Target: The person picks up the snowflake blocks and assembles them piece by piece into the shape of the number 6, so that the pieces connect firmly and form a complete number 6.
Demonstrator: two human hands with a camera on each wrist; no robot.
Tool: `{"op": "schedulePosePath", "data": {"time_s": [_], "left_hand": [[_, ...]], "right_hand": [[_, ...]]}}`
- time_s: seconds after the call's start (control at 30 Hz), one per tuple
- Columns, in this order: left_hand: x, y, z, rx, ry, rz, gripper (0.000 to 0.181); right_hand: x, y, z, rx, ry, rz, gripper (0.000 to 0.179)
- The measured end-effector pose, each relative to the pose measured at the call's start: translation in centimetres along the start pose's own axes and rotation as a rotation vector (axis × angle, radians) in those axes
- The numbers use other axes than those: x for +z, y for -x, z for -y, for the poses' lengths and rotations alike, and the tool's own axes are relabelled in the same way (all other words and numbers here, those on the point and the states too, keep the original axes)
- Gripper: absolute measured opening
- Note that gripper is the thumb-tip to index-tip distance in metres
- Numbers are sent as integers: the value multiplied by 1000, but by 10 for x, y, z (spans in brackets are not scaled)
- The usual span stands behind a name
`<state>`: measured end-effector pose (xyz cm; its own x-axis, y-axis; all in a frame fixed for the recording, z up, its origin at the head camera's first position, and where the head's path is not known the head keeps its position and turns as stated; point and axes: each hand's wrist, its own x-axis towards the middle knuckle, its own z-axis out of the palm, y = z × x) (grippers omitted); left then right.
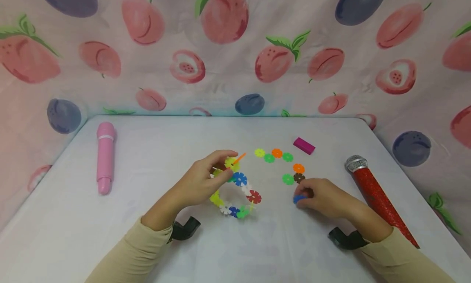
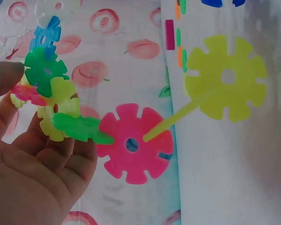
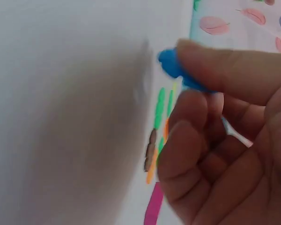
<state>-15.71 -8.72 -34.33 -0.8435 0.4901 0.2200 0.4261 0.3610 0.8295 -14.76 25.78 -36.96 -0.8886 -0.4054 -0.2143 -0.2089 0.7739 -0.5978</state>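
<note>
My left hand [image 1: 202, 177] grips a looped chain of slotted plastic flower discs [image 1: 254, 197] above the table, left of centre. Linked edge to edge, its discs are yellow, green, blue, white and red. In the left wrist view, a pink disc [image 2: 136, 161] and a yellow disc [image 2: 246, 77] hang from the held part. Thumb and fingers of my right hand [image 1: 329, 198] pinch a blue disc [image 3: 169, 63], partly hidden by them. Just beyond that hand lie a brown disc [image 1: 299, 177], a green disc [image 1: 288, 179] and an orange disc [image 1: 299, 168].
Farther back, a yellow disc [image 1: 259, 152] lies in a row with green and orange ones. A magenta block [image 1: 304, 146] lies behind them. At the left is a pink toy microphone [image 1: 106, 160]; a red glittery microphone [image 1: 380, 197] lies beside my right forearm.
</note>
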Motion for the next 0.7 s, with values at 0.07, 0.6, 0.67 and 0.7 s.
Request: {"op": "schedulePosePath", "data": {"time_s": [0.07,0.6,0.67,0.7], "left_hand": [[0,0,-1,-7,-10,-3,41],[3,1,-7,34,-84,-104,39],[3,0,-9,40,-94,-124,38],[3,0,-10,42,-98,-130,37]], "right_hand": [[-1,-2,3,-34,-12,-29,12],[-15,-33,81,-271,-386,-352,22],[-14,-35,88,-341,-414,-384,22],[-13,-36,92,-380,-429,-394,22]]}}
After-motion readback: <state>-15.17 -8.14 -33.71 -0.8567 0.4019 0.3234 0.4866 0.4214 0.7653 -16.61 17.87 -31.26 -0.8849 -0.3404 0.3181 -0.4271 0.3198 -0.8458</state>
